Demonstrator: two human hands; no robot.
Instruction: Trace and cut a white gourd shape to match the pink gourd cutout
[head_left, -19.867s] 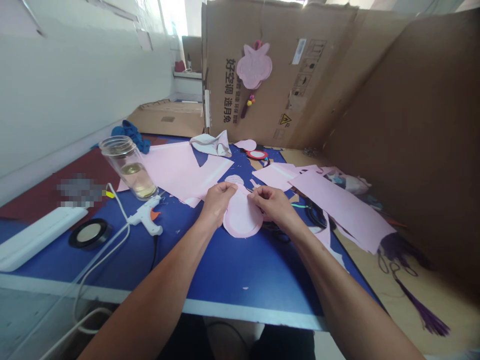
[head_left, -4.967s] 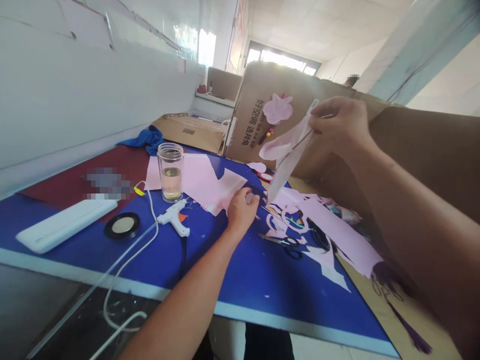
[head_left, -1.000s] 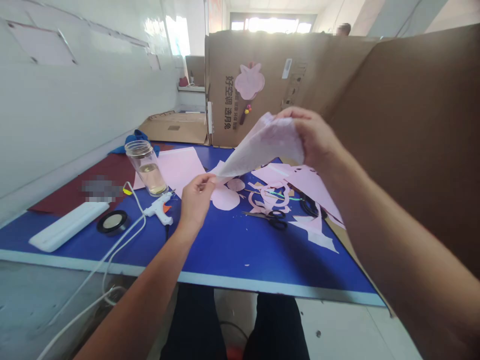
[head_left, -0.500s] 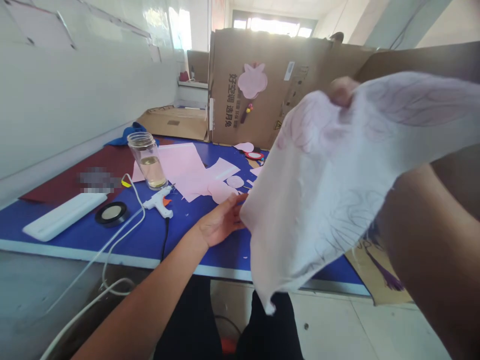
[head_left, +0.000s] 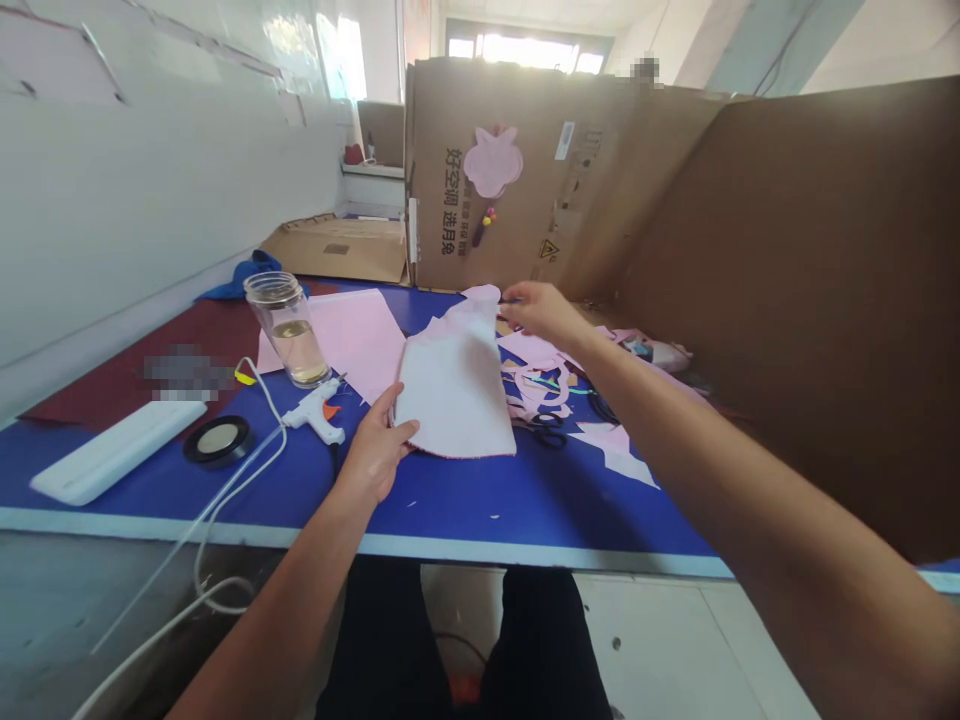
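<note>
A pale pink sheet lies sloped on the blue table, its far end lifted. My left hand grips its near left corner between thumb and fingers. My right hand reaches past the far end of the sheet with fingers pinched at its top edge. Black scissors and curled pink offcuts lie just right of the sheet.
A glass jar, a white glue gun with its cord, a black tape roll and a white box sit left. Larger pink sheets lie behind. Cardboard walls close the back and right; a pink ornament hangs there.
The sheet, held up close to the camera half a second ago, has come down onto the table. My right hand moved away to its far edge; my left hand holds the near corner.
</note>
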